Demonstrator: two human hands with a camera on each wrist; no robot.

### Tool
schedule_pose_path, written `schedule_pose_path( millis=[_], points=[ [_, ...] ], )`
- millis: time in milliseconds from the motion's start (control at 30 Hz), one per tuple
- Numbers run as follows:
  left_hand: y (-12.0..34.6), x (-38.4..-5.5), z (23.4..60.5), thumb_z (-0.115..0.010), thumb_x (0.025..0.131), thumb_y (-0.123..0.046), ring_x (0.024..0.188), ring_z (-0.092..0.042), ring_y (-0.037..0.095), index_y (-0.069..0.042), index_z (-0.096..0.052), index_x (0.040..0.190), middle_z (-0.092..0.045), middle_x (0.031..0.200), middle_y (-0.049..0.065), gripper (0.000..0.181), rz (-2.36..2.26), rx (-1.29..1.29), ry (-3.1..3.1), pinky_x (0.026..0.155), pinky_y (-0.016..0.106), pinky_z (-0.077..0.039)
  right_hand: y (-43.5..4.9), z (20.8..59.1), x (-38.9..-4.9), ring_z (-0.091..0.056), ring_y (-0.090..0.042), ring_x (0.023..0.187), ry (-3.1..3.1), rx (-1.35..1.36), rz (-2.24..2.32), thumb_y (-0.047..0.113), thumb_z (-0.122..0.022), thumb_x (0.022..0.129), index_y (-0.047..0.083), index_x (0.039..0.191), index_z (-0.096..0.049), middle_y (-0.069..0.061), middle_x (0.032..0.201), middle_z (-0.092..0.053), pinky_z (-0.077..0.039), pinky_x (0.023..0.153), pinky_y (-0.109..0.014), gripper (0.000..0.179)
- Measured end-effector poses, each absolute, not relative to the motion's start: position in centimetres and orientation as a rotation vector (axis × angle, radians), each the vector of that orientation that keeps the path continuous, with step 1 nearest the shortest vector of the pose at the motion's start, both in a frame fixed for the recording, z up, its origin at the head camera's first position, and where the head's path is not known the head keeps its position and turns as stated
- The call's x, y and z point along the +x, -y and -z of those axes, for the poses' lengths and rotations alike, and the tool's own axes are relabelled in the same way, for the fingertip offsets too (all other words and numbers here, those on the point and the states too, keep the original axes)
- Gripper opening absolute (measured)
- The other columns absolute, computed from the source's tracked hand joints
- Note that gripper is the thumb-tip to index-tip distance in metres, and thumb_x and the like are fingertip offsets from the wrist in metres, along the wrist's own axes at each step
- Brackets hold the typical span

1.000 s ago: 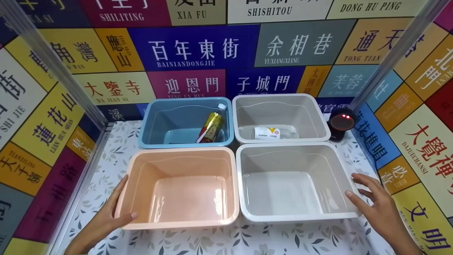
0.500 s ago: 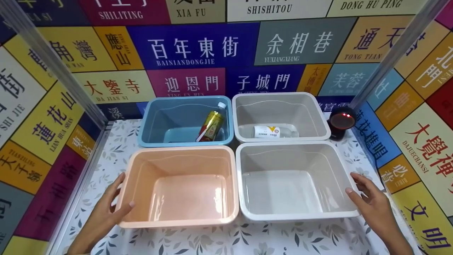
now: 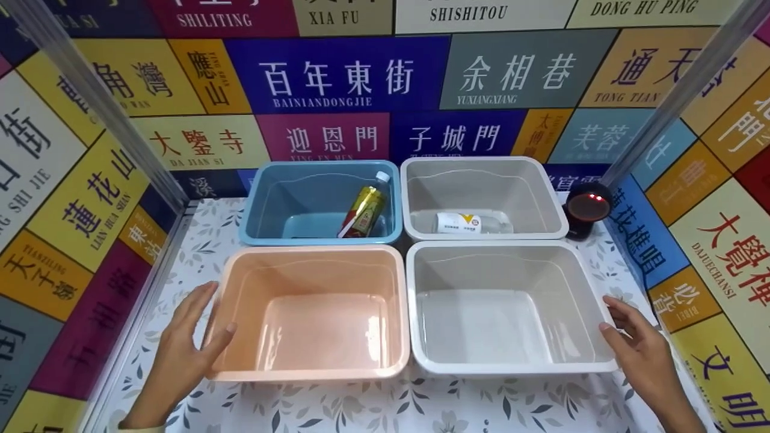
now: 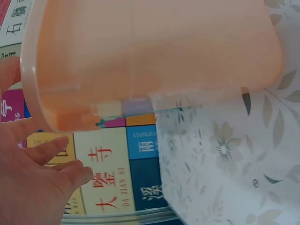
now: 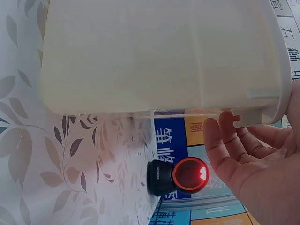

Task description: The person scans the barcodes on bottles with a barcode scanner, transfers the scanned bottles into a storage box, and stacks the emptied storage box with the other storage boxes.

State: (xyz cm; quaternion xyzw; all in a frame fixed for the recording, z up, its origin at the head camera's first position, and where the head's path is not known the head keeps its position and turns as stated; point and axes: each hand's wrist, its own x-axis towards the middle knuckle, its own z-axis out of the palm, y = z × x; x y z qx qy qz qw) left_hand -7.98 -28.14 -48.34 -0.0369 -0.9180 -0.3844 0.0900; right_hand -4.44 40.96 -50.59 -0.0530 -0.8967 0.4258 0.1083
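Note:
My left hand (image 3: pixel 180 346) is at the left side of the peach plastic bin (image 3: pixel 310 374), fingers loosely spread and thumb over the near left corner of its rim. In the left wrist view the fingers (image 4: pixel 77 173) stand apart from the bin wall. At the right side of the white bin (image 3: pixel 511 368) is my right hand (image 3: pixel 648 355), its thumb by the rim and its fingers loosely bent beside the outer wall. Whether the right fingertips touch the bin, I cannot tell. Neither hand grips anything.
Behind, a blue bin (image 3: pixel 322 242) holds a bottle with a gold and red label (image 3: pixel 365 210); a grey bin (image 3: pixel 484 236) holds a clear bottle with a white label (image 3: pixel 460 223). A black scanner-like device (image 3: pixel 586 207) with red lights stands at the right. Sign-printed walls surround the leaf-patterned tabletop (image 3: pixel 445 415).
My left hand has drawn back a little from the peach bin's side, its fingers spreading. The right hand has hardly moved. Bins and bottles keep their places; the head view has shifted slightly.

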Motion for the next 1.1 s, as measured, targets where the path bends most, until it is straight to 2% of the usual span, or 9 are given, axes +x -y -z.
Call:
schedule_pose_path(
  millis=[133,233,367,467,567,667,1100],
  points=[
    [26.9,-7.9,48.0,-0.078,0.09,-0.031,0.145,-0.032,0.041,-0.024,-0.035,0.159,-0.032,0.161,0.011,0.082,1.102,-0.2,2.714,0.107,0.068,-0.032,-41.2,50.6,-4.3,-0.053,0.01,0.111,2.64,-0.171,-1.255,0.019,-0.059,0.103,0.012,0.153,-0.044,-0.018,0.135,-0.056,-0.045,0.085,-0.005,0.052],
    [26.0,-7.9,47.8,-0.08,0.089,-0.029,0.144,-0.034,0.039,-0.024,-0.034,0.159,-0.033,0.161,0.011,0.084,1.086,-0.25,2.696,0.106,0.066,-0.036,-41.4,50.8,-4.1,-0.054,0.008,0.11,2.627,-0.169,-1.26,0.017,-0.06,0.103,0.011,0.152,-0.044,-0.015,0.134,-0.057,-0.045,0.085,-0.006,0.052],
    [25.0,-8.1,47.3,-0.08,0.088,-0.027,0.145,-0.033,0.04,-0.027,-0.033,0.159,-0.033,0.16,0.012,0.085,1.092,-0.288,2.674,0.114,0.066,-0.022,-41.7,50.9,-3.7,-0.055,0.009,0.111,2.61,-0.175,-1.276,0.016,-0.061,0.102,0.009,0.152,-0.045,-0.008,0.132,-0.059,-0.046,0.086,-0.006,0.052],
    [24.4,-8.3,47.1,-0.081,0.088,-0.025,0.146,-0.031,0.039,-0.028,-0.032,0.159,-0.033,0.161,0.01,0.086,1.105,-0.334,2.65,0.116,0.066,-0.018,-42.0,51.0,-3.4,-0.053,0.012,0.112,2.61,-0.193,-1.28,0.016,-0.061,0.102,0.01,0.152,-0.044,-0.008,0.134,-0.059,-0.045,0.085,-0.006,0.053],
    [23.8,-8.4,47.0,-0.081,0.087,-0.024,0.146,-0.032,0.034,-0.029,-0.031,0.16,-0.033,0.161,0.006,0.088,1.091,-0.374,2.639,0.112,0.065,-0.029,-42.1,51.1,-3.0,-0.051,0.013,0.113,2.623,-0.215,-1.269,0.018,-0.061,0.102,0.011,0.153,-0.043,-0.01,0.137,-0.058,-0.045,0.085,-0.006,0.054],
    [23.4,-8.5,46.9,-0.081,0.088,-0.026,0.145,-0.033,0.032,-0.03,-0.03,0.16,-0.034,0.16,0.006,0.088,1.076,-0.38,2.641,0.11,0.064,-0.032,-42.2,51.1,-2.8,-0.051,0.013,0.113,2.624,-0.234,-1.264,0.019,-0.062,0.102,0.011,0.153,-0.044,-0.011,0.137,-0.058,-0.045,0.085,-0.007,0.055],
    [21.6,-8.1,46.5,-0.079,0.088,-0.028,0.149,-0.025,0.037,-0.026,-0.03,0.16,-0.027,0.164,0.008,0.087,1.108,-0.471,2.601,0.113,0.066,-0.026,-43.0,50.8,-2.4,-0.052,0.007,0.118,2.617,-0.316,-1.223,0.018,-0.062,0.101,0.011,0.152,-0.046,-0.016,0.141,-0.056,-0.045,0.085,-0.007,0.053]
  ],
)
